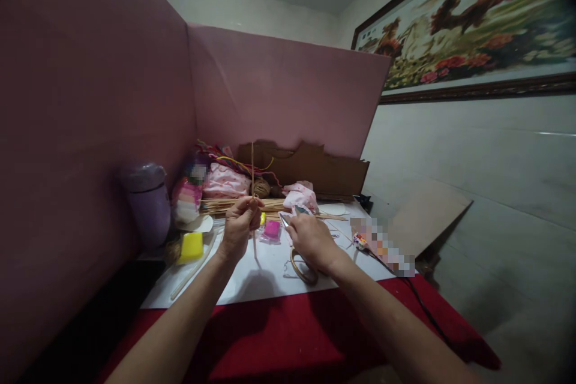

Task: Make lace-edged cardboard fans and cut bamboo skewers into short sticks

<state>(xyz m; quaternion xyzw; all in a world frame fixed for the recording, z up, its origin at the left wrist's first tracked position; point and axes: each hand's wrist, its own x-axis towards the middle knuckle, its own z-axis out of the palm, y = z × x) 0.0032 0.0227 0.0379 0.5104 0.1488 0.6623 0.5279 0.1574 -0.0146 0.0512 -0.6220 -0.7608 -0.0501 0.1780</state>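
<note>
My left hand (240,223) is closed round a thin wooden stick (252,174) that stands upright, its top reaching above the cardboard behind. My right hand (310,239) is closed on a pair of scissors (300,261); the blades point toward the stick and the beige handle loops hang below the hand. Both hands hover over a white sheet (265,279) on a red tablecloth (288,330).
A bundle of sticks (270,207), a twine ball (261,188), pink cloth items (300,196), a pink block (272,229) and a yellow block (191,246) lie behind the hands. A purple flask (148,201) stands left. Pink panels (90,102) wall the left and back; cardboard (315,168) leans behind.
</note>
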